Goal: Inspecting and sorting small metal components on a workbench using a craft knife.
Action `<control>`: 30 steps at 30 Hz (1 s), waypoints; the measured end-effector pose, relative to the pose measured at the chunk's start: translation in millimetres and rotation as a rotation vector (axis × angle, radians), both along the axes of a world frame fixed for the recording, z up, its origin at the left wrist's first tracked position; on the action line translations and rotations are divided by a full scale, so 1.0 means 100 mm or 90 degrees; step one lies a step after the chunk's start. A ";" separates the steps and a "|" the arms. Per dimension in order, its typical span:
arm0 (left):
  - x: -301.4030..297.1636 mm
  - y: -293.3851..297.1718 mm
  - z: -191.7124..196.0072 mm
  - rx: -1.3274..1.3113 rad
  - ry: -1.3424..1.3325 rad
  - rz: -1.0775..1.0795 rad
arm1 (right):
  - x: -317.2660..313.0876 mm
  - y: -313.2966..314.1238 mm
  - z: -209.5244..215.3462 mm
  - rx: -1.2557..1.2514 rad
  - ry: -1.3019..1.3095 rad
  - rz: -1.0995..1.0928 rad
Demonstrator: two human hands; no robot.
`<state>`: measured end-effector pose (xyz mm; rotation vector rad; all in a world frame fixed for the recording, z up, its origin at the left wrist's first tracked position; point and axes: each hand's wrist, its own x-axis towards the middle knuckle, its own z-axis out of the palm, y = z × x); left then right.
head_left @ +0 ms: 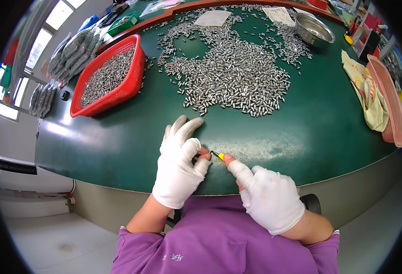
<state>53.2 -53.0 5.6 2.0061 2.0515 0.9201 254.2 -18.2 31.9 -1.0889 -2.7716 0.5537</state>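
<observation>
Hands: left hand and right hand, both in white gloves with bare fingertips, close together at the near edge of the table.
Left hand: thumb and forefinger pinched on something too small to tell; other fingers spread upward.
Right hand: closed around a small yellow-tipped tool, forefinger laid along it, tip aimed at the left hand's pinch.
Tool position: between both hands, just above the tabletop, touching or nearly touching the left fingertips.
Surface: dark green, rounded table with a scuffed pale patch just beyond the hands.
Metal pieces: wide loose heap of small silvery parts mid-table, well apart from the hands.
Red basket: far left, filled with the same silvery parts.
Steel bowl: far right.
Paper sheets: two pale rectangles lying among the parts at the far edge.
Cloth: yellowish, crumpled, at the right rim beside a pink tray.
Bags: grey packets stacked left of the table, near bright windows.
Clothing: purple sleeves.
</observation>
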 end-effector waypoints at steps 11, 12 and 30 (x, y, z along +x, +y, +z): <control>-0.03 0.02 0.03 -0.013 0.027 -0.034 | 0.01 0.09 0.01 -0.033 0.005 0.037; -0.04 0.01 0.01 -0.019 0.005 -0.031 | 0.01 0.08 0.00 -0.025 0.006 0.034; -0.37 0.54 0.29 -0.180 -0.683 -0.088 | 0.42 1.07 0.04 0.408 0.085 -0.139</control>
